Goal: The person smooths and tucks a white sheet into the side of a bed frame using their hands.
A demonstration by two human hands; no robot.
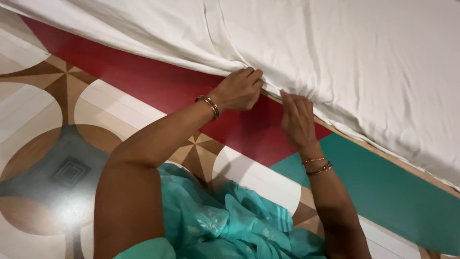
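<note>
Seen from the head camera, a person works both hands along the lower edge of a white bed sheet (pixel 335 52) that hangs over the side of a bed and fills the upper right of the picture.

The left hand (pixel 238 90) is curled nearly shut, its fingers (pixel 254 76) bunched on a fold of the sheet's hem where the cloth gathers into creases. A dark and gold bangle (pixel 209 106) sits on that wrist.

The right hand (pixel 297 120), just beside the left and slightly below it, is held flatter, its fingertips (pixel 287 97) pressed up against the same hem. Whether it pinches the cloth or only pushes under it cannot be told, since the fingertips disappear beneath the fold. Two thin gold bangles (pixel 317 165) circle that wrist.

Directly behind both hands runs a glossy red panel (pixel 143 76). Past the right wrist it gives way to a teal panel (pixel 383 192), with a narrow tan strip (pixel 373 144) showing between the teal and the sheet.

Below and left of the left forearm lies a patterned floor (pixel 43 144) of cream circles, brown wedges and a grey square motif. Between the two forearms, nearest the camera, bunches the person's turquoise garment (pixel 225 225).
</note>
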